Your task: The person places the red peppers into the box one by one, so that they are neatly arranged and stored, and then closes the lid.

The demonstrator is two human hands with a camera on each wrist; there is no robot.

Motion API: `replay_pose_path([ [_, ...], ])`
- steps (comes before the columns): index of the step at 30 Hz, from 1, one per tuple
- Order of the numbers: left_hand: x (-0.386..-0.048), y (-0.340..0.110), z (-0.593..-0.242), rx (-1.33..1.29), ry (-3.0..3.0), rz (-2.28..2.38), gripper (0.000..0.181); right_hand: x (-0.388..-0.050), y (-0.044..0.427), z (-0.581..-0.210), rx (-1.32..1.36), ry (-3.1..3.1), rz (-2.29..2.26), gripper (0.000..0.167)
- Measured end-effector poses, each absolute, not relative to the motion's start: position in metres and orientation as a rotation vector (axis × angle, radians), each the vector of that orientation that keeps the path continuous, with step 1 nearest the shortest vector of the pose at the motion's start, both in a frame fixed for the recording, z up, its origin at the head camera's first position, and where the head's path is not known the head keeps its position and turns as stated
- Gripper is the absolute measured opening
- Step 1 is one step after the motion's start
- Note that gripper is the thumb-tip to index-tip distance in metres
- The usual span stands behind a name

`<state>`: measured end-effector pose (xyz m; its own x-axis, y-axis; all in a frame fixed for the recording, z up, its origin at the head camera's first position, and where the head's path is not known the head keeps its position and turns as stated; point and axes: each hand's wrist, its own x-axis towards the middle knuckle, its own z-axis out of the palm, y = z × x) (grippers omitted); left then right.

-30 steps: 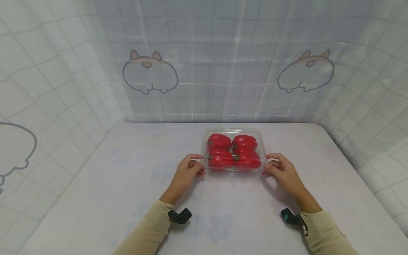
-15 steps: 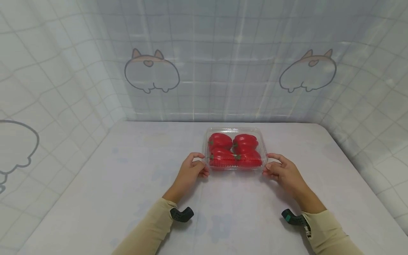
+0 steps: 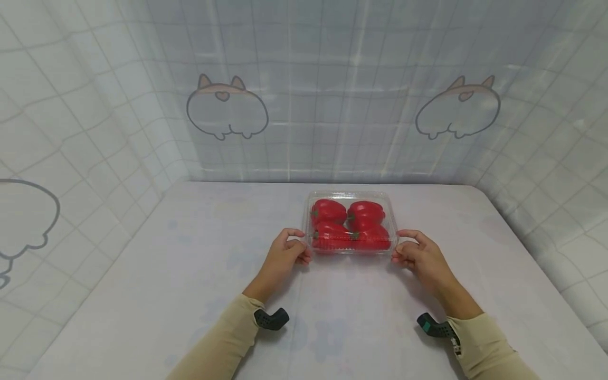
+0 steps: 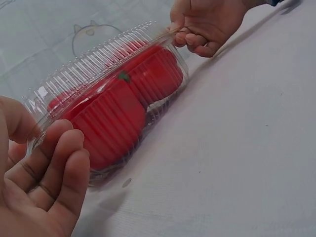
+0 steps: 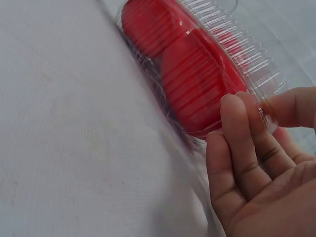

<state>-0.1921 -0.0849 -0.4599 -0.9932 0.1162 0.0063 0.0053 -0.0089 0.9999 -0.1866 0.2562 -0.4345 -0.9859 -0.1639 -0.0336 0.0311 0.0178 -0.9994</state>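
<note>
A clear plastic clamshell box (image 3: 349, 195) rests on the table with several red bell peppers (image 3: 329, 211) inside. Its lid lies over them, and green stems show through the plastic. At the near left corner, my left hand (image 3: 280, 258) pinches the rim between thumb and fingers. The right hand (image 3: 427, 264) pinches the rim at the near right corner in the same way. In the left wrist view, the ribbed front wall (image 4: 111, 123) faces me, and the other fingers curl below the rim. The right wrist view shows fingertips (image 5: 232, 111) against the box corner.
A pale cloth covers the table (image 3: 190, 290). White grid-patterned curtains (image 3: 332, 105) with cartoon animal drawings hang behind it and along both sides. A dark device (image 3: 272, 319) is strapped at the left wrist, and a similar device (image 3: 434, 325) at the right.
The head view has shifted slightly. Both hands keep hold of the box corners, and the box stays in nearly the same place.
</note>
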Motion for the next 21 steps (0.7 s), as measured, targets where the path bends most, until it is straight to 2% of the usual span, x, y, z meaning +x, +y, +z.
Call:
replay_pose_path([
  [9, -0.196, -0.079, -0.464, 0.104, 2.102, 2.237, 0.017, -0.190, 0.261, -0.445, -0.209, 2.127, -2.116, 0.042],
  [21, -0.185, -0.086, -0.478, 0.121, 2.298, 2.184, 0.018, -0.186, 0.258, -0.458, -0.215, 2.178, -2.106, 0.037],
])
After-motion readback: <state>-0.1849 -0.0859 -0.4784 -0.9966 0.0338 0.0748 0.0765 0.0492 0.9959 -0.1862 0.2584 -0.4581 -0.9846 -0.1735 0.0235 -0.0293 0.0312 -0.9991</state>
